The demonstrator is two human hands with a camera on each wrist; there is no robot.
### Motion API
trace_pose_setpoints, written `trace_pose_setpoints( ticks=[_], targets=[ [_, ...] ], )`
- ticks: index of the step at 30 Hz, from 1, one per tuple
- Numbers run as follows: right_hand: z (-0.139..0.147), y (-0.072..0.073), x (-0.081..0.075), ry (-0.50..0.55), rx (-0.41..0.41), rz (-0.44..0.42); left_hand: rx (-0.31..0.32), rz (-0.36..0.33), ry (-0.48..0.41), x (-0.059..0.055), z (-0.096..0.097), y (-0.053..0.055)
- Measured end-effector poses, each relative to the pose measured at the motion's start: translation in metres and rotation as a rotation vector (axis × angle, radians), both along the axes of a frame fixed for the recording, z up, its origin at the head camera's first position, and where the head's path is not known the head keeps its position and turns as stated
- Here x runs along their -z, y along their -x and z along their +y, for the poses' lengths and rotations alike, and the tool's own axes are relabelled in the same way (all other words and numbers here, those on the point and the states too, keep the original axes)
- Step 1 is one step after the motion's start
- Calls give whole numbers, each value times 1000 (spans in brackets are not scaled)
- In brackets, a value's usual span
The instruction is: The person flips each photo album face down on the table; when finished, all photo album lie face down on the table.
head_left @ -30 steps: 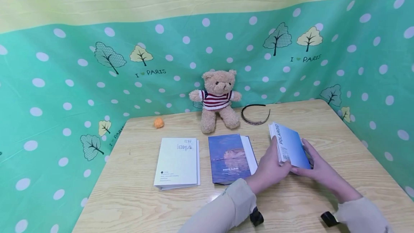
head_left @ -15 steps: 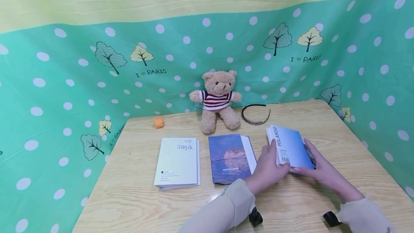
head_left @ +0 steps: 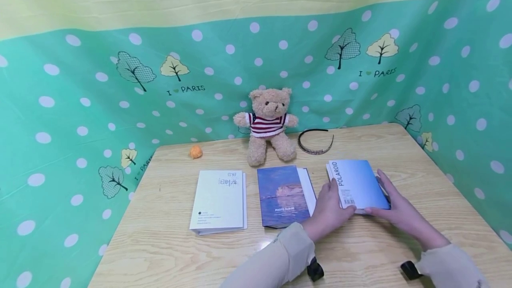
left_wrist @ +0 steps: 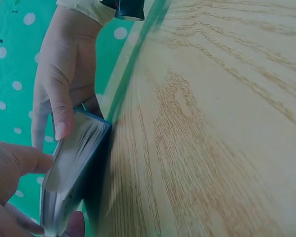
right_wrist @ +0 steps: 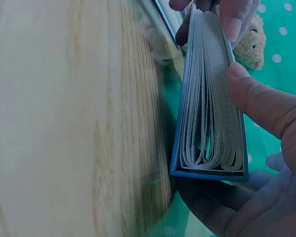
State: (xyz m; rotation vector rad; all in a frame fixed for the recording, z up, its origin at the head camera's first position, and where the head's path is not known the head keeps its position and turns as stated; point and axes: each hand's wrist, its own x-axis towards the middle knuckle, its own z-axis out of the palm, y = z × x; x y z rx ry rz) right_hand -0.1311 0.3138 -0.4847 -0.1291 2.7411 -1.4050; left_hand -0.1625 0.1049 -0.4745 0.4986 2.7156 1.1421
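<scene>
A photo album [head_left: 358,186] with a blue-to-white cover marked POLAROID is held between both hands at the table's right side. My left hand [head_left: 329,212] grips its left edge, the thumb along the near side. On the opposite edge, my right hand [head_left: 403,213] grips the spine end, thumb near the front corner. The right wrist view shows the page ends of the album [right_wrist: 209,108] between thumb and fingers, close over the tabletop; whether its underside touches is unclear. Beside the left forearm lies a second album [head_left: 283,194] with a seascape cover.
A white album [head_left: 218,201] lies left of the seascape one on the wooden table [head_left: 160,252]. Behind them sit a teddy bear [head_left: 269,123] in a striped shirt, a black toothed headband [head_left: 316,150] and an orange pompom [head_left: 196,151]. A dotted green cloth [head_left: 224,74] hangs around.
The held album has turned and tipped from an angled pose to a flatter one, its cover now facing up more squarely. Both hands have kept their hold, shifting slightly with it.
</scene>
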Motion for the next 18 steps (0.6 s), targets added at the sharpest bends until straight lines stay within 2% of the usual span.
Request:
trace_pose_setpoints(
  ticks=[8,18],
  targets=[
    [2,-1,1,-52,-5,22,-44,-6,83,1,7,-1],
    [2,-2,-1,-114,-14,16,-23,-35,121,6,9,-2]
  ],
)
